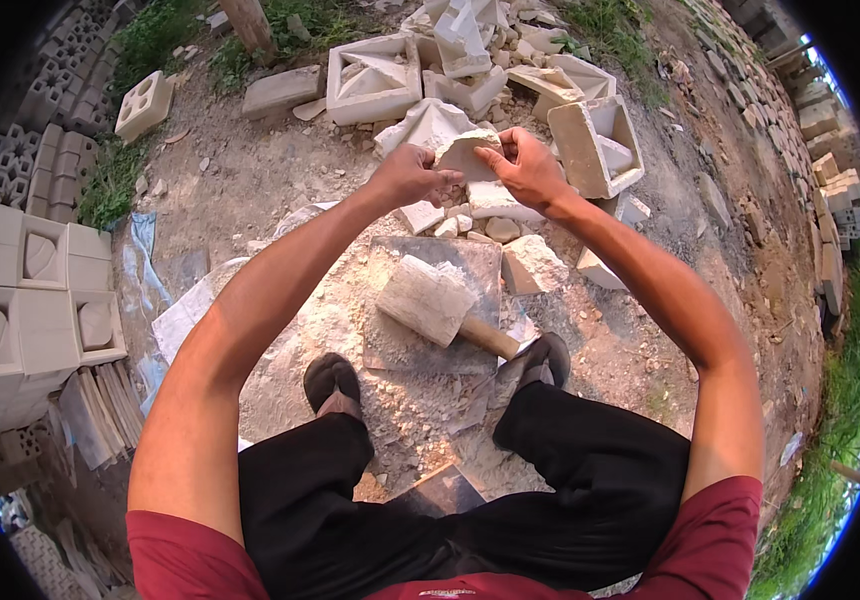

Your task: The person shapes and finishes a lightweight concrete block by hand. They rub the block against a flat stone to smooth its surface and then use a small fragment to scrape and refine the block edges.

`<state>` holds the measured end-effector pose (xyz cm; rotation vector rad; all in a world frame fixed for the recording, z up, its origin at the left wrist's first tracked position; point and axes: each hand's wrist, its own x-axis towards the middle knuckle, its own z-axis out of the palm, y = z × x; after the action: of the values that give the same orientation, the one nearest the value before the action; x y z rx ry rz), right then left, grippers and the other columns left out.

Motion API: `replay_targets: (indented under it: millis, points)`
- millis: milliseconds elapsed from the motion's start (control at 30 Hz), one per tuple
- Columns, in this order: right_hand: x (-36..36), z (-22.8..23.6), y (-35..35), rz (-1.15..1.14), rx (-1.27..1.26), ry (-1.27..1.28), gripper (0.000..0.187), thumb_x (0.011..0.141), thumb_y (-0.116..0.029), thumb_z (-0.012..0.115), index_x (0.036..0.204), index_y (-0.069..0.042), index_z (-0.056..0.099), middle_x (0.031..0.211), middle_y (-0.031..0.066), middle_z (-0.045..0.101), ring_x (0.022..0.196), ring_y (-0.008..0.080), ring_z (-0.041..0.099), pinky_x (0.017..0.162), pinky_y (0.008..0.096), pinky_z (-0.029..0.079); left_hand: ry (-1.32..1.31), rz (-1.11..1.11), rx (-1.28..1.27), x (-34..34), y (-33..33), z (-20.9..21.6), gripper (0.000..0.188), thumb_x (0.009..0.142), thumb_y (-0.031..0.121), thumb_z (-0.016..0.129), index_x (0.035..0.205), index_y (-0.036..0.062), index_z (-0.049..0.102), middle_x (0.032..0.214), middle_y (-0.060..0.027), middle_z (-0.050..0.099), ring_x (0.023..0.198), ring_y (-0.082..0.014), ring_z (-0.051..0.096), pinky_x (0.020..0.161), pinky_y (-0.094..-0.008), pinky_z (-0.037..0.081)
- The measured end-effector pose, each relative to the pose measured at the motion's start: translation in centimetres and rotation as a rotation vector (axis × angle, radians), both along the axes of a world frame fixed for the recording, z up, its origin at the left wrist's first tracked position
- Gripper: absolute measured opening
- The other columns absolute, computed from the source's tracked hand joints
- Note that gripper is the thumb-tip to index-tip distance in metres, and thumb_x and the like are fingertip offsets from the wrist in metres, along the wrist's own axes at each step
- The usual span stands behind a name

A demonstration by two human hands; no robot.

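Out in front of me, both arms reach over a heap of broken pale blocks. A flat, rough-edged broken piece of block [467, 158] is between my hands. My right hand [532, 172] pinches its right side, thumb on the near face. At its left edge my left hand [412, 180] is closed, fingers curled against the piece; some fingertips are hidden. Below them a mallet with a thick pale head [428, 300] and a wooden handle [490, 337] lies on a dusty square slab [380, 350] between my feet.
Beyond my hands lie square moulded blocks [375, 82], some cracked, and rubble [535, 268]. A tilted hollow block [562, 150] sits right of my right hand. Stacked pale blocks [40, 250] stand at left, with more along the right. Grass [840, 420] grows at the right edge.
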<state>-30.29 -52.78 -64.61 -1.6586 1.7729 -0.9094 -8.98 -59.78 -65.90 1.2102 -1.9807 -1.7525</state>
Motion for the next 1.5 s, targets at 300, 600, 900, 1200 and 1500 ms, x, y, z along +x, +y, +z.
replay_targets:
  millis: [300,600,900,1200,1500]
  points:
    - [0.3,-1.6,-2.6,-0.051,0.177,-0.042,0.046,0.082,-0.040,0.075,0.091,0.002,0.060,0.083,0.0121,0.064,0.074,0.0204,0.060,0.066,0.0334,0.049,-0.101,-0.055,-0.151,2.4,-4.0,-1.6,0.042,0.087,0.037,0.072,0.106,-0.0001,0.066,0.096,-0.0112,0.070,0.089,-0.0166,0.067,0.075,-0.0293,0.052]
    - [-2.3,-11.2,-2.9,-0.180,0.365,-0.325,0.030,0.083,-0.026,0.075,0.082,0.001,0.062,0.076,0.0132,0.066,0.063,0.0176,0.066,0.056,0.0333,0.052,-0.208,-0.108,-0.331,4.9,-5.2,-4.0,0.032,0.091,0.028,0.067,0.109,0.0014,0.066,0.097,-0.0128,0.070,0.089,-0.0194,0.064,0.079,-0.0323,0.051]
    - [-5.3,-8.8,-5.0,0.001,0.181,0.241,0.028,0.083,-0.027,0.066,0.088,0.001,0.064,0.087,0.0235,0.068,0.088,0.0386,0.065,0.080,0.0445,0.051,-0.177,-0.107,-0.520,-1.9,-6.1,-4.8,0.033,0.091,0.025,0.064,0.112,-0.0001,0.064,0.109,-0.0174,0.067,0.102,-0.0278,0.064,0.091,-0.0348,0.050]
    - [-9.6,-8.3,-9.3,-0.043,0.110,0.275,0.026,0.087,-0.025,0.058,0.092,0.000,0.065,0.086,0.0255,0.067,0.085,0.0425,0.065,0.079,0.0485,0.051,-0.182,0.069,-0.852,-7.3,-10.9,-8.9,0.052,0.090,0.032,0.063,0.129,0.0005,0.048,0.132,-0.0202,0.052,0.121,-0.0361,0.051,0.103,-0.0441,0.041]
    - [-11.5,-9.9,-16.5,-0.071,-0.018,0.215,0.027,0.087,-0.026,0.058,0.089,0.000,0.066,0.082,0.0252,0.067,0.080,0.0428,0.065,0.075,0.0485,0.052,-0.431,0.129,-0.919,-11.7,-13.8,-13.9,0.069,0.095,0.046,0.050,0.146,0.0028,0.030,0.153,-0.0163,0.029,0.145,-0.0304,0.021,0.116,-0.0557,0.010]
